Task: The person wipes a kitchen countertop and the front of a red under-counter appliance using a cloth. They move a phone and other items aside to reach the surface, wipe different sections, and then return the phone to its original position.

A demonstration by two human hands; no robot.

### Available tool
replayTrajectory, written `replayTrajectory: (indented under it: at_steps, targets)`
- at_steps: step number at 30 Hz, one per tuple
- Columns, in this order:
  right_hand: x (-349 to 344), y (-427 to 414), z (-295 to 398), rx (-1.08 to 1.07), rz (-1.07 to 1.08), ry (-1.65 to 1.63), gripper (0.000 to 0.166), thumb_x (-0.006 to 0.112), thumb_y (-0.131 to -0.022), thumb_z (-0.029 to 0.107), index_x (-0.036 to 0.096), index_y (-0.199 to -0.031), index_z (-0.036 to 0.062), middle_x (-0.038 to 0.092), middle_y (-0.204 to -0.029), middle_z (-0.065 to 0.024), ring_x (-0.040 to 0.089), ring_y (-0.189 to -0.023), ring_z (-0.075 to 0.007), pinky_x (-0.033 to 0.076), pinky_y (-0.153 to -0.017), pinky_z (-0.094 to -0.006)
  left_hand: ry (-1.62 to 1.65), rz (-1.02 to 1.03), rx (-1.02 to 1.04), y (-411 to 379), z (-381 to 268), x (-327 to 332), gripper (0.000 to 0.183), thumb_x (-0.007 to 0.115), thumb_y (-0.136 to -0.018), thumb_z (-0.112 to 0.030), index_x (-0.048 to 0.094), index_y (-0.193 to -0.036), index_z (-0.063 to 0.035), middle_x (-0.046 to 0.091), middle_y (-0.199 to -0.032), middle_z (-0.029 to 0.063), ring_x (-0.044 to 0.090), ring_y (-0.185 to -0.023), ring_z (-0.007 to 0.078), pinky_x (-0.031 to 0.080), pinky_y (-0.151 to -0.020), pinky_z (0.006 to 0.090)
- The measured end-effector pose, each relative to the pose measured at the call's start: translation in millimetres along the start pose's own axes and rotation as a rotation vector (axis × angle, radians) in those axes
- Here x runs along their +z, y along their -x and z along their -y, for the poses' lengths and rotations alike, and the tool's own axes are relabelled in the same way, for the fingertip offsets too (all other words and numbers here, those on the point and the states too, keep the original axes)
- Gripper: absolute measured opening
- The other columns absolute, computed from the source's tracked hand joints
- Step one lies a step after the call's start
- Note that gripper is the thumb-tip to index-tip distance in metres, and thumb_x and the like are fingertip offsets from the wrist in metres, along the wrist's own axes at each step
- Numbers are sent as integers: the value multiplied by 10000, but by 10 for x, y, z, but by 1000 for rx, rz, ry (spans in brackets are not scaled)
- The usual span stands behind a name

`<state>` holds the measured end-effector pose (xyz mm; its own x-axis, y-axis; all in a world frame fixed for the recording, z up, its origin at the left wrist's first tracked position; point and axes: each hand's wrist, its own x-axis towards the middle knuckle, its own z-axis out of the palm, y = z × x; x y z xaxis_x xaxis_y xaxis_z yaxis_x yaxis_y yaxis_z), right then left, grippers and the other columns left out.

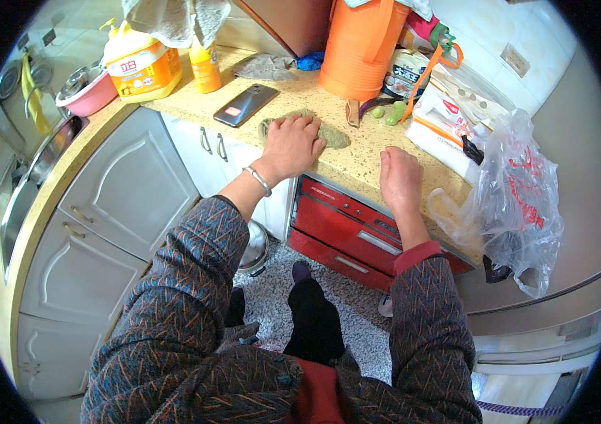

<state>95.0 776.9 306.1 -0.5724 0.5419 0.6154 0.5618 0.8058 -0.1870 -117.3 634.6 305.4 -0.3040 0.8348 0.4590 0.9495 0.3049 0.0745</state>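
My left hand (293, 145), with a silver bangle at its wrist, lies palm down on a greenish-brown cloth (336, 137) on the speckled yellow countertop (356, 155). The cloth shows on both sides of the hand. Over the counter's front edge is my right hand (401, 177), its fingers curled; whether it holds anything cannot be seen. A dark smartphone (246, 105) lies left of the cloth. Behind the hands, a brown peeler-like piece (352, 113), a purple eggplant-like vegetable (377, 104) and small green vegetables (397, 113) rest near an orange bucket (359, 53).
At the back left stand a yellow detergent jug (144, 69) and a yellow bottle (205, 68), near a pink basin (90, 95). A grey rag (264, 67) lies behind the phone. White packages (446, 119) and a clear plastic bag (517, 196) occupy the right. Below is a red drawer appliance (340, 228).
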Motion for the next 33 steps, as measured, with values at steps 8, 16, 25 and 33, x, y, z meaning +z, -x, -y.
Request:
replayTrajectory:
  at_steps: [8, 16, 25, 33]
  targets:
    - [-24, 24, 38, -10, 10, 29, 230, 557, -997, 235, 677, -999, 40, 708, -980, -166, 628, -978, -391, 477, -878, -513, 162, -303, 14, 550, 169, 6, 189, 617, -940, -260, 657, -1053, -113, 610, -1048, 93, 548, -1041, 309, 431, -897, 482]
    - [63, -26, 54, -49, -1, -13, 213, 620, -946, 232, 669, -1041, 48, 695, -1015, -154, 622, -995, -366, 465, -882, -506, 963, 155, -654, 1938, 604, 1029, 396, 479, -1063, -327, 610, -1091, 46, 644, -954, 256, 626, -890, 391, 517, -829, 473]
    - [-222, 1200, 1315, -356, 286, -680, 581, 729, -781, 38, 550, -1334, 13, 509, -1387, -227, 489, -1311, -412, 422, -1091, -500, 1954, 332, -650, 1913, -312, 9, 394, 508, -1081, -230, 444, -1415, -30, 629, -1169, 117, 624, -1049, 196, 541, -878, 309]
    - [-673, 467, 555, -196, -156, -417, 630, 643, -791, -43, 501, -1398, 47, 530, -1408, -209, 496, -1342, -390, 384, -1142, -502, 554, -152, 65, 894, 407, -624, 299, 691, -920, -125, 669, -1215, -81, 619, -1199, 144, 609, -1099, 358, 486, -1029, 406]
